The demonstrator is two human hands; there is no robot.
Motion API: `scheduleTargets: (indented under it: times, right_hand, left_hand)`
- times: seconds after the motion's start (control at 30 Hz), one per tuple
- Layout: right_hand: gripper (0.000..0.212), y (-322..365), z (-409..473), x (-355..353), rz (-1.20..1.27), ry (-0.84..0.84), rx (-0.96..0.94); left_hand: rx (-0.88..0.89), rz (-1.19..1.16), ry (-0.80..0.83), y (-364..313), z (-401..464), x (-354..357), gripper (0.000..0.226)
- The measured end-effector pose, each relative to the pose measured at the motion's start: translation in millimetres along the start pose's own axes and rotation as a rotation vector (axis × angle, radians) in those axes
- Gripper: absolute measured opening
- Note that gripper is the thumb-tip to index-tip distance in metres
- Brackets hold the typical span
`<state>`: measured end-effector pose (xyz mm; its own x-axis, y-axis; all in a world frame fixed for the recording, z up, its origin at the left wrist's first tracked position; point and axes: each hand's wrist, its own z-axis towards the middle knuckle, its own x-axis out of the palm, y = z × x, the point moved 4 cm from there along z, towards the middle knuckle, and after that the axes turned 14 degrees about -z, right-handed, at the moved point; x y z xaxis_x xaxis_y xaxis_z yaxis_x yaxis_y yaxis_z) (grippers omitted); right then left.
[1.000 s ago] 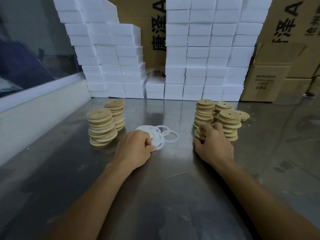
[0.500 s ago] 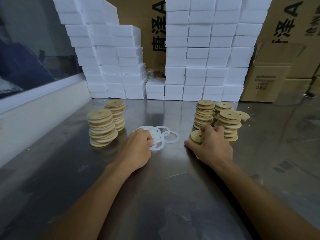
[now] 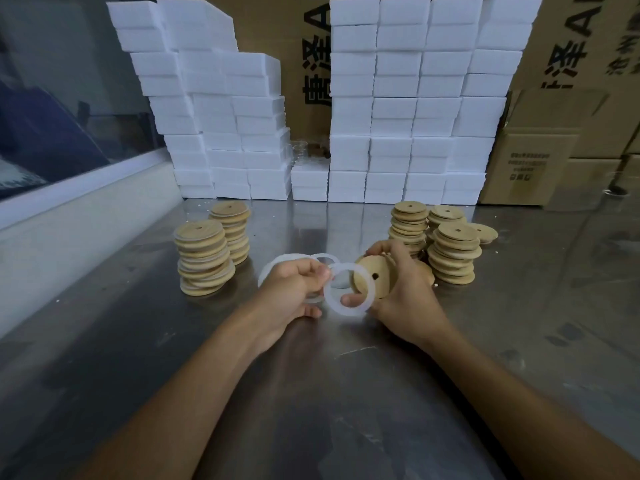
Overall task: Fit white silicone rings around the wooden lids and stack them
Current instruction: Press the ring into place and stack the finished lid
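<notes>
Right hand (image 3: 405, 299) curled round a wooden lid (image 3: 372, 277), fingers over its top edge, thumb underneath, disc tilted on edge with the centre hole facing left. Left hand (image 3: 294, 292) pinching a white silicone ring (image 3: 349, 292) at its left rim between thumb and fingertips, ring held upright and touching the lid's left face, overlapping its lower edge. Both lifted just above the steel table (image 3: 311, 393).

Behind the left hand, a loose pile of rings (image 3: 277, 263) flat on the table, partly hidden by the knuckles. Right of the held lid, three stacks of bare lids (image 3: 453, 256), with a single lid (image 3: 485, 233) lying flat at their far right. Well to the left of the held lid, two leaning stacks of ringed lids (image 3: 204, 258), white edges showing between the discs. Beyond all that, at the table's back edge, walls of white boxes (image 3: 415, 109), then brown cartons (image 3: 533, 164) on the far right.
</notes>
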<state>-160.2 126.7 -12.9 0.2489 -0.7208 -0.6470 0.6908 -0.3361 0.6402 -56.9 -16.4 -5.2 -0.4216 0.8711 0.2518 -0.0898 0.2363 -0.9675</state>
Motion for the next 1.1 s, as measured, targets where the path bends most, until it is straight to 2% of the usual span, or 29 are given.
scheduleTargets:
  times: [0.13,0.33,0.4,0.53,0.77,0.9,1.1]
  right_hand:
    - [0.07,13,-5,14,0.001,0.075,-0.141]
    - [0.093,17,-7,18,0.155,0.256,-0.05]
    - [0.082,20,-8,20,0.188,0.305,-0.037]
    - [0.038,20,-4,24,0.202,0.256,-0.003]
    - [0.024,16,-4,23,0.151,0.063,-0.027]
    - [0.008,12,-2,19,0.211,-0.056,0.042]
    - [0.007,8,-1,17,0.354,-0.064,0.148]
  left_hand:
    - [0.031,0.134,-0.049,9,3,1,0.021]
    - [0.242,0.387,-0.238,17,9,-1,0.019]
    - [0.301,0.411,-0.275,16,10,-2,0.021]
    - [0.342,0.439,-0.286,15,10,-4,0.024]
    - [0.31,0.299,-0.192,13,6,-4,0.011]
    - [0.368,0.256,-0.244,10,6,-5,0.017]
    - [0.386,0.202,-0.254,6,5,-8,0.019]
